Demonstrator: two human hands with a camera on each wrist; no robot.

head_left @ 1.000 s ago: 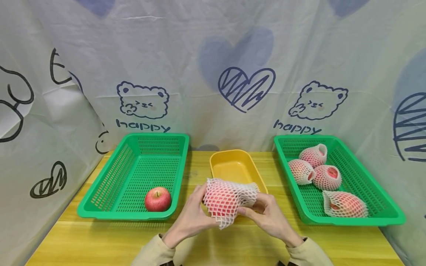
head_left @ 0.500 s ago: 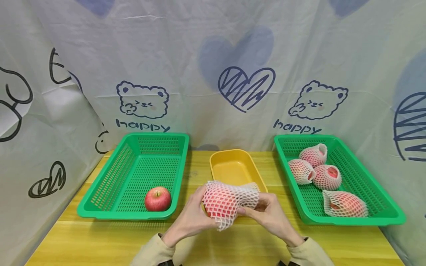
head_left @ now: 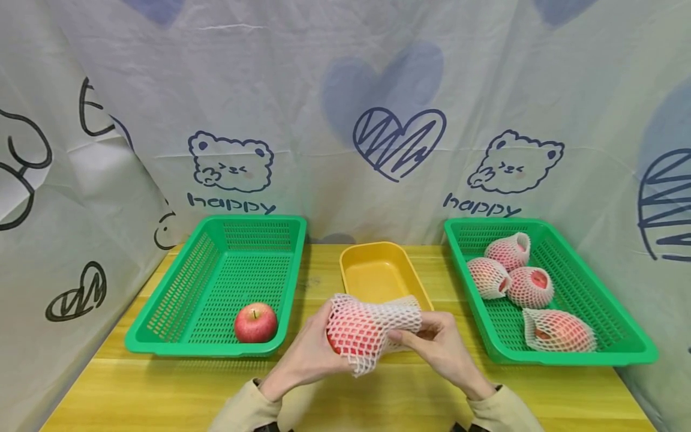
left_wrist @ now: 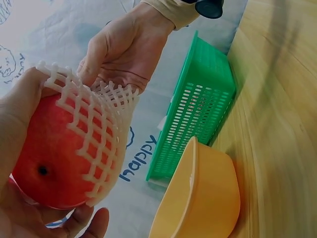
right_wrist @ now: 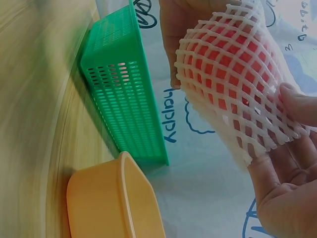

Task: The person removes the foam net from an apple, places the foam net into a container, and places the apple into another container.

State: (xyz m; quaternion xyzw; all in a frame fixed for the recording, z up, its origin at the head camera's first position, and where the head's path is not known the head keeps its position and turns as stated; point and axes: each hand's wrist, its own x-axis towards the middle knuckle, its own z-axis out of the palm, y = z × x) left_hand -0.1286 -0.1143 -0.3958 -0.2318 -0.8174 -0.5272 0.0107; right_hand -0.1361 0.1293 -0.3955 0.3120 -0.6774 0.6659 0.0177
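Note:
A red apple (left_wrist: pixel 52 148) is partly covered by a white foam net sleeve (head_left: pixel 400 317), held in the air over the table's front. My left hand (head_left: pixel 310 354) grips the apple from the left, its fingers and thumb curled round it. In the left wrist view the apple's dark-centred end is bare, while the net spans its other side. With thumb and fingers my right hand (head_left: pixel 445 351) pinches the loose right end of the net, which sticks out past the apple. Some right fingers are inside the net's opening, as the right wrist view shows.
A green basket (head_left: pixel 294 288) on the left holds one bare apple (head_left: pixel 256 323). The green basket (head_left: pixel 475 318) on the right holds several net-wrapped apples (head_left: pixel 531 288). Behind my hands stands a yellow bin (head_left: pixel 385 279) on the wooden table (head_left: pixel 178 396). A printed cloth (head_left: pixel 324 198) hangs behind.
My right hand has shifted its thumb up a little on the net's right end, and the net looks stretched slightly farther right. The left hand keeps its hold on the apple.

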